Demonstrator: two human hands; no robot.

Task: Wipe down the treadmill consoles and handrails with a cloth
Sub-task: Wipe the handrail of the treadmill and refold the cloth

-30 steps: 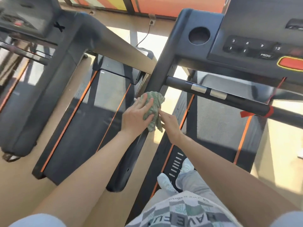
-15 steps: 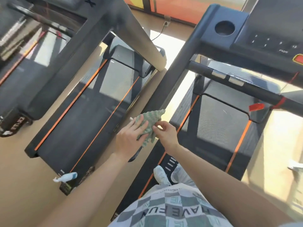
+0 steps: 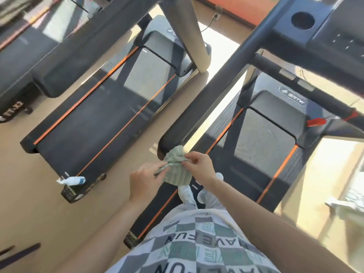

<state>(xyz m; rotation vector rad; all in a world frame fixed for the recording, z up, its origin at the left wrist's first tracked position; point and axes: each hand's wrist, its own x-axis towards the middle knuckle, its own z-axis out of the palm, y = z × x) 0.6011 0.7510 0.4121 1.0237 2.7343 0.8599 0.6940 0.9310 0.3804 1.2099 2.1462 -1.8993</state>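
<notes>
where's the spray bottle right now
In the head view the spray bottle lies on its side at the near end of the left treadmill, to the left of the left hand.

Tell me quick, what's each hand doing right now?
Left hand: grips the green cloth at its left side.
Right hand: pinches the same cloth near its top.
</notes>
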